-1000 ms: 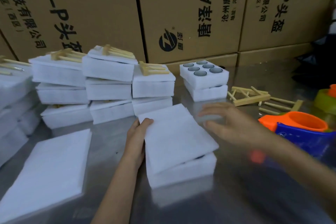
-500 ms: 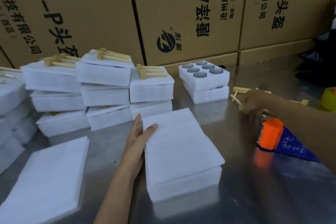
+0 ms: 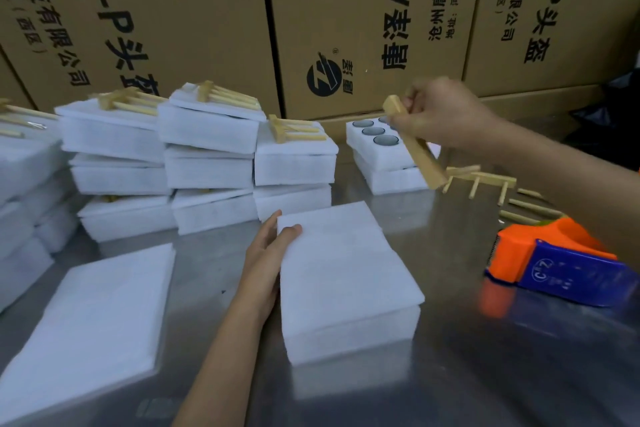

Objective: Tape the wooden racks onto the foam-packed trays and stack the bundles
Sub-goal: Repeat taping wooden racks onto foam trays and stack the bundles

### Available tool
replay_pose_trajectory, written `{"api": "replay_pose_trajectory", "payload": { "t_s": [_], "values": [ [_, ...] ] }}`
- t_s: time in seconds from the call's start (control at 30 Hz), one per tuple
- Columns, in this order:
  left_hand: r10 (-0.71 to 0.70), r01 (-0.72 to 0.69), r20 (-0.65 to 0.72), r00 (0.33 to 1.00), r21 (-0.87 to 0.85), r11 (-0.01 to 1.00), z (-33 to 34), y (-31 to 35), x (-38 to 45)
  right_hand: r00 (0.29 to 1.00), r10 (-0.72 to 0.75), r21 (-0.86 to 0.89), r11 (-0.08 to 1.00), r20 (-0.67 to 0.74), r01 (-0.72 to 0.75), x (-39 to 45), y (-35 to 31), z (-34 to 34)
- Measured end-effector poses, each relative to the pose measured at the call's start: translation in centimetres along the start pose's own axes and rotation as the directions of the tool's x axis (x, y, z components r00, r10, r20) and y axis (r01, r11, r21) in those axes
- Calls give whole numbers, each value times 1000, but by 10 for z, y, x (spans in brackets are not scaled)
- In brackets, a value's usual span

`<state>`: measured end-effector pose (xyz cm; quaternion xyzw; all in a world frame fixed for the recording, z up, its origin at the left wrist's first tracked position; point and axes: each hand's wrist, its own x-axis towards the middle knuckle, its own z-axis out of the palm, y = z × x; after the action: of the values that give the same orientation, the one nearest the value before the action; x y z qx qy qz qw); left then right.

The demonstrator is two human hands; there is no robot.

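Observation:
A white foam-packed tray (image 3: 343, 274) with a foam sheet on top lies in the middle of the steel table. My left hand (image 3: 266, 253) rests against its left edge, thumb on the sheet's corner. My right hand (image 3: 440, 111) grips a wooden rack (image 3: 415, 146) in the air, above the open tray of glass cups (image 3: 377, 146) at the back. Another wooden rack (image 3: 481, 180) and loose pegs lie on the table to the right. Stacks of taped bundles (image 3: 207, 156) with racks on top stand at the back left.
An orange and blue tape dispenser (image 3: 554, 263) sits at the right. A loose pile of foam sheets (image 3: 90, 315) lies at the front left. More foam bundles (image 3: 20, 184) crowd the left edge. Large cardboard boxes (image 3: 363, 24) wall off the back.
My right hand took a wooden rack from the pile at the right and lifted it up and leftward. My left hand stayed at the tray's left edge.

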<state>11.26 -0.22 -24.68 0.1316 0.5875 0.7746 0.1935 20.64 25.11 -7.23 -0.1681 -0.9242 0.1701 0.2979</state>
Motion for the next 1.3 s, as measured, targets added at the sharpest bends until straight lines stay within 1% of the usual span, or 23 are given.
{"api": "replay_pose_trajectory", "payload": {
  "t_s": [0.03,0.07,0.1,0.2,0.23,0.27,0.33,0.37,0.4,0.47,0.5,0.53,0.6,0.63,0.67,0.7,0.77,0.8,0.97,1.1,1.2,1.3],
  "values": [
    [0,0,-1,1000,3,1000,0,0,-1,999,-12,67,998,40,10,-5,-21,-1],
    [-5,5,0,1000,1,1000,1,1,-2,997,-17,98,995,76,10,-9,-41,1],
    [-12,12,-1,1000,-4,1000,2,2,-3,995,-21,92,996,101,12,-15,-57,7],
    [-14,14,12,1000,-18,1000,3,3,-4,993,-44,-17,999,113,46,-35,-91,38],
    [-17,17,10,1000,-23,1000,4,3,-5,988,-48,-25,998,144,52,-42,-96,51],
    [-16,16,8,1000,-21,1000,4,3,-5,978,-40,-6,999,205,42,-49,-98,63],
    [-16,16,10,1000,-18,1000,4,3,-4,938,3,50,999,346,-21,-58,-100,82],
    [-18,19,9,1000,-25,1000,4,3,-4,921,25,65,996,390,-54,-59,-97,88],
    [-21,21,3,1000,-36,999,4,3,-3,914,40,59,996,404,-69,-59,-93,91],
    [-22,22,-5,1000,-51,998,3,2,-1,917,40,23,998,396,-53,-59,-82,91],
    [-21,21,2,1000,-53,998,3,2,-1,909,34,21,999,416,-47,-61,-75,88],
    [-20,21,11,1000,-54,998,4,2,-1,883,36,24,998,468,-53,-65,-67,86],
    [-26,27,9,1000,-73,997,4,1,-1,804,53,5,998,592,-69,-79,-55,87],
    [-25,25,2,1000,-74,997,4,1,-1,784,48,-10,999,618,-54,-88,-50,91],
    [-21,20,-4,1000,-68,997,4,0,0,792,34,-14,999,609,-32,-95,-46,98],
    [-19,18,-10,1000,-61,998,4,0,0,821,25,-10,1000,570,-24,-101,-45,106],
    [-27,26,-15,1000,-49,998,4,-1,1,880,49,-2,998,473,-55,-105,-50,119],
    [-29,29,-14,999,-36,999,5,-1,1,891,63,-1,998,449,-70,-105,-55,124],
    [-5,7,-41,999,44,999,5,-3,5,891,38,15,999,453,-50,-106,-77,146],
    [8,-4,-59,998,71,997,3,-4,6,901,41,17,998,432,-54,-113,-82,152],
    [1,2,-51,999,56,998,5,-2,6,900,43,23,998,433,-59,-113,-82,149],
    [-36,37,-15,999,23,999,8,1,4,904,38,26,998,426,-54,-114,-84,148]
  ]
}}
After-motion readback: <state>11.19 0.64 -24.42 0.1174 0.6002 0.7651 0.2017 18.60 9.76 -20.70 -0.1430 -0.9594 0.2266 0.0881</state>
